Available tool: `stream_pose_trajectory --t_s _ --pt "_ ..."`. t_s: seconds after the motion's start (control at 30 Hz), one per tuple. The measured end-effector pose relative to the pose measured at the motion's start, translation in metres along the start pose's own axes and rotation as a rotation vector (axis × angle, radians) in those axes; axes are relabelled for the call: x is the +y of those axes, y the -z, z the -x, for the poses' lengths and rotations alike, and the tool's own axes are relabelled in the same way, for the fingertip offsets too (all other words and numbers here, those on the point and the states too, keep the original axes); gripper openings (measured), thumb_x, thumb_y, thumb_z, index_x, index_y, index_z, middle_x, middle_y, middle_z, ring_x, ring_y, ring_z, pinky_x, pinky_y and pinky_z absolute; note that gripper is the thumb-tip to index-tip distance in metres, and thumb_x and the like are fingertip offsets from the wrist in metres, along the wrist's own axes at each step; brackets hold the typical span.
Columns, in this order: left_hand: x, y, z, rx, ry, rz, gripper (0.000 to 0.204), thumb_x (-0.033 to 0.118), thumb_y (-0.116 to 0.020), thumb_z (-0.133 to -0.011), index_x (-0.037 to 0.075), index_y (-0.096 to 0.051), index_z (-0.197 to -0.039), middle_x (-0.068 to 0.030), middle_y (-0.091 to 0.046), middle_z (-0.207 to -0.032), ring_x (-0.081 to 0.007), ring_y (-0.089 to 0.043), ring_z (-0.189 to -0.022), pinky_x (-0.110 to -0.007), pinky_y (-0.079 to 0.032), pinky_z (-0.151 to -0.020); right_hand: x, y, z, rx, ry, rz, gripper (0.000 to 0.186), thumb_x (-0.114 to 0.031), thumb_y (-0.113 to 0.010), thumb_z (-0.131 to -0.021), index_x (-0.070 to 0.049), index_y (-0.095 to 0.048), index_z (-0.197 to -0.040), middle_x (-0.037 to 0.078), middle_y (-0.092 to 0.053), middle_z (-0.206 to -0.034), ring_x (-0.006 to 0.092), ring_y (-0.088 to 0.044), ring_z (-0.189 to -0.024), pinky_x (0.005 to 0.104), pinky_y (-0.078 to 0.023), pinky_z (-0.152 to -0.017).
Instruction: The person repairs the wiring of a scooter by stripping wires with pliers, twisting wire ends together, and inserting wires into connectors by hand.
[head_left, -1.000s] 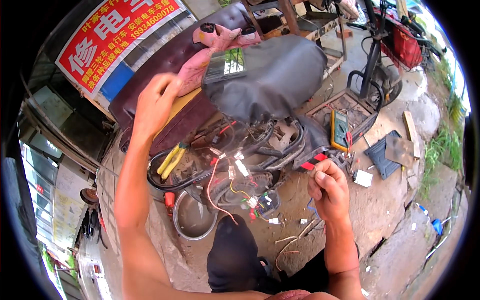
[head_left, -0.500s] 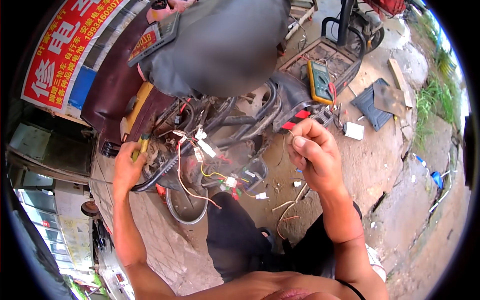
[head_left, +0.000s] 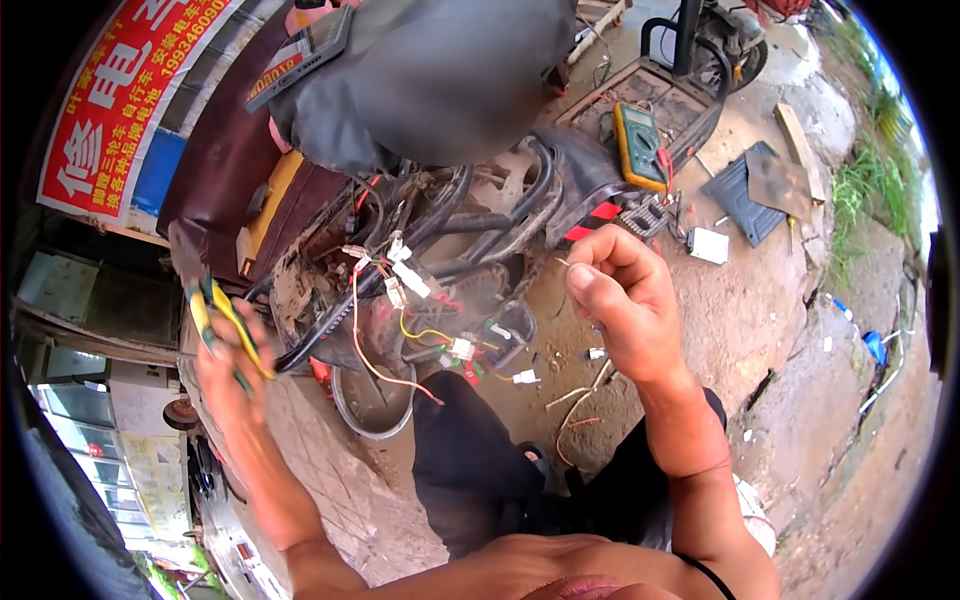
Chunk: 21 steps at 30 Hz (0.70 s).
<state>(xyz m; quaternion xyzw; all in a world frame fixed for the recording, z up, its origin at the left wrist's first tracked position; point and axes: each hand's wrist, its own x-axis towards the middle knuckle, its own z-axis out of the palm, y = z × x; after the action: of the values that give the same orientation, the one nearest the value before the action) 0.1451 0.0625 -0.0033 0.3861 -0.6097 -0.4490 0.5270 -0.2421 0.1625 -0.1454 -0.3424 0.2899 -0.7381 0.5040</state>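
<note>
Yellow-handled pliers (head_left: pixel 238 325) far left, in the left hand (head_left: pixel 232 372), blurred, fingers around parted handles; then a pale pink wire (head_left: pixel 356 320), white connectors (head_left: pixel 408 280); right hand (head_left: pixel 630 305) mid-right, thumb and forefinger pinching a thin strand (head_left: pixel 563 262); multimeter (head_left: pixel 641 148) beyond, white box (head_left: pixel 708 245) on the ground farther right

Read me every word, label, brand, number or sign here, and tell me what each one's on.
I won't copy wording out, only say where it stands.
Banner: large white and smaller yellow characters on red, clear but cut off at the top.
Glossy device on the seat: yellow characters on red, perhaps a reflection.
Multimeter: markings too small to read.
Pliers: blurred, nothing readable.
</note>
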Motion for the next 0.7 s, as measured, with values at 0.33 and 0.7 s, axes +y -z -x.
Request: stream_pose_trajectory --t_s 0.33,0.7 --pt "-0.083 -0.167 0.102 -0.478 0.526 0.237 0.050 0.036 -0.075 -0.088 -0.004 -0.070 -0.118 -0.0258 -0.065 -0.130 -0.0278 -0.068 -0.106 -0.043 -0.056 -0.094 0.001 -0.025 0.011 -0.065 -0.064 0.133 0.011 -0.009 -0.066 -0.100 -0.001 -0.062 -0.095 -0.002 -0.063 -0.076 0.0021 -0.053 -0.064 0.0213 -0.041 -0.055" --pt "-0.101 -0.176 0.095 -0.610 0.338 -0.025 0.041 0.023 -0.073 -0.098 -0.006 -0.068 -0.126 -0.0159 -0.060 -0.142 -0.0292 -0.060 -0.127 -0.042 -0.046 -0.108 0.017 -0.008 0.008 -0.045 0.094 0.347 0.012 -0.008 -0.067 -0.098 0.001 -0.062 -0.093 0.000 -0.064 -0.072 0.0017 -0.055 -0.065 0.0214 -0.044 -0.056"
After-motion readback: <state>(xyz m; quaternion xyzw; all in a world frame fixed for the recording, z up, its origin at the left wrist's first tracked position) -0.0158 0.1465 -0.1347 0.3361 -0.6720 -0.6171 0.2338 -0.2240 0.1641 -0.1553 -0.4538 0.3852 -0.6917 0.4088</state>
